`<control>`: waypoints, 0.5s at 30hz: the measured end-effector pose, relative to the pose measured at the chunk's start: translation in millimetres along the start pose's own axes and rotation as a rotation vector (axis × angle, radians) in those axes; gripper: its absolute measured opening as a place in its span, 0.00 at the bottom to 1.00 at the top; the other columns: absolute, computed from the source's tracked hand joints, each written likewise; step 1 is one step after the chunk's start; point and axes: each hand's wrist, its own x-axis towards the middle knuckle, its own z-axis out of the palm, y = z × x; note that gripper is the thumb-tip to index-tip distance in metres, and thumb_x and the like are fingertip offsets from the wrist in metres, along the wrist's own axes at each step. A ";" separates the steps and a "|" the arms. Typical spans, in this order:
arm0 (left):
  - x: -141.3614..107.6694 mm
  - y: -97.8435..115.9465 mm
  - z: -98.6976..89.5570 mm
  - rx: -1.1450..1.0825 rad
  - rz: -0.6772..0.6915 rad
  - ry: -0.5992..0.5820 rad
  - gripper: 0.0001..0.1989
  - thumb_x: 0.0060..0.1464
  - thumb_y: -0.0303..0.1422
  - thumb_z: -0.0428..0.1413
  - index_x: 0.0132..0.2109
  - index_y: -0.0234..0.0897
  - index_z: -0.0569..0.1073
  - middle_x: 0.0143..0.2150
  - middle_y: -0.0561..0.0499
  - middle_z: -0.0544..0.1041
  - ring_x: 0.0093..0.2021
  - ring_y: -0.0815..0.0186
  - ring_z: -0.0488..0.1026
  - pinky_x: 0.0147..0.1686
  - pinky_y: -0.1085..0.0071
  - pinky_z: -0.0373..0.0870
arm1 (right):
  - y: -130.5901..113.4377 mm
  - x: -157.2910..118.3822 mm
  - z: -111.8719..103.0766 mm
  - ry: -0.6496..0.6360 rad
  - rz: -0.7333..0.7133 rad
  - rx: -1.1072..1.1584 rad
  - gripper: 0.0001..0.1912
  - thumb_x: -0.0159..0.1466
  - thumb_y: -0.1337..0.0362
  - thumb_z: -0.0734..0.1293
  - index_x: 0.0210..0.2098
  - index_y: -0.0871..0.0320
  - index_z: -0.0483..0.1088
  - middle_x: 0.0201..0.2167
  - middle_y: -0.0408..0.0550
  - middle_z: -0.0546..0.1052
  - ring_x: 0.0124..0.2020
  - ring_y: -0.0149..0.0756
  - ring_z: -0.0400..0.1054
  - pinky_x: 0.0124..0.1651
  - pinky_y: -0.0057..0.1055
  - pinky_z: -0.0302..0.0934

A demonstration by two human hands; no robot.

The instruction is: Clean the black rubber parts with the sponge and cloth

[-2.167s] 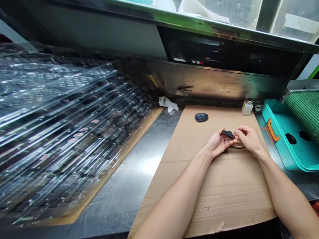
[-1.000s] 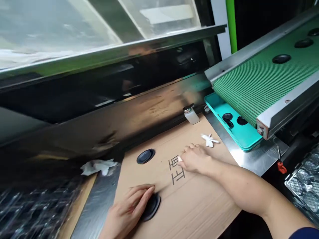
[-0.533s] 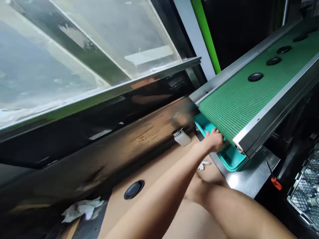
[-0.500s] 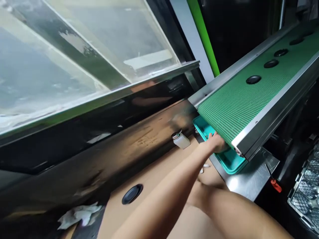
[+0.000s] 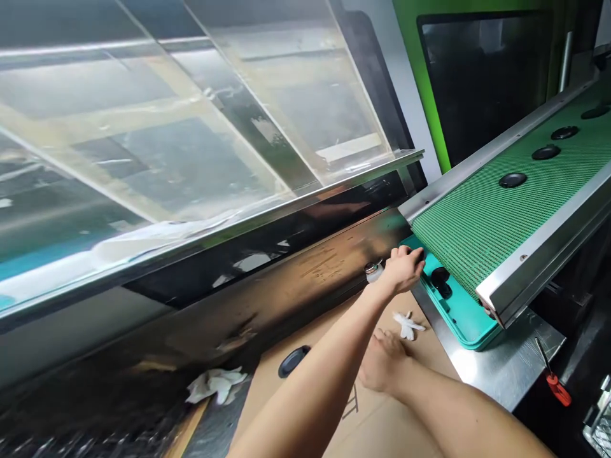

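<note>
My left hand (image 5: 405,270) is over the near rim of a teal tray (image 5: 465,324) beneath the conveyor's end. Its fingers are closed on a small black part (image 5: 418,254), mostly hidden by them. Another black part (image 5: 441,281) lies in the tray. My right hand (image 5: 384,361) rests on a cardboard sheet (image 5: 396,420), fingers curled, partly behind my left forearm; what they hold, if anything, is hidden. A round black disc (image 5: 293,362) lies on the cardboard left of my forearm. A crumpled white cloth (image 5: 408,325) sits just beyond my right hand.
A green conveyor belt (image 5: 482,222) carries several black discs (image 5: 513,180). A small white bottle (image 5: 373,272) stands behind my left wrist. A white rag (image 5: 217,385) lies at the left. A red-handled screwdriver (image 5: 557,389) is at the right, by the metal table (image 5: 520,356).
My left hand has come up from inside the tray under the belt to its near rim, with a black part in its fingers. The view has shifted, showing my right hand on the cardboard.
</note>
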 end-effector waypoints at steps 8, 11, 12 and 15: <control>-168.2 -72.7 -77.6 -0.552 -0.359 0.624 0.36 0.42 0.35 0.68 0.59 0.42 0.65 0.50 0.46 0.76 0.49 0.62 0.76 0.54 0.62 0.69 | 7.2 -2.7 -21.1 -0.144 0.057 -0.039 0.13 0.64 0.56 0.67 0.43 0.56 0.77 0.45 0.56 0.77 0.51 0.50 0.69 0.51 0.46 0.64; -209.6 -103.5 -62.3 -0.723 -0.464 0.757 0.27 0.37 0.29 0.67 0.47 0.41 0.69 0.39 0.54 0.76 0.38 0.68 0.74 0.43 0.71 0.69 | 11.1 -0.2 -19.2 0.084 0.188 0.082 0.12 0.66 0.59 0.66 0.45 0.57 0.75 0.45 0.55 0.78 0.50 0.46 0.70 0.54 0.43 0.63; -216.8 -109.1 -54.7 -0.782 -0.479 0.750 0.23 0.36 0.28 0.67 0.42 0.39 0.70 0.35 0.56 0.75 0.33 0.70 0.72 0.38 0.73 0.68 | 12.2 1.7 -17.0 0.180 0.225 0.163 0.13 0.67 0.58 0.66 0.47 0.57 0.75 0.46 0.54 0.78 0.50 0.45 0.70 0.55 0.42 0.63; -224.2 -111.4 -36.6 -0.982 -0.479 0.638 0.17 0.37 0.29 0.67 0.36 0.36 0.72 0.29 0.57 0.72 0.26 0.73 0.66 0.29 0.75 0.64 | 13.4 7.3 -9.3 0.361 0.265 0.410 0.17 0.67 0.56 0.67 0.51 0.56 0.73 0.47 0.51 0.79 0.49 0.41 0.71 0.54 0.38 0.65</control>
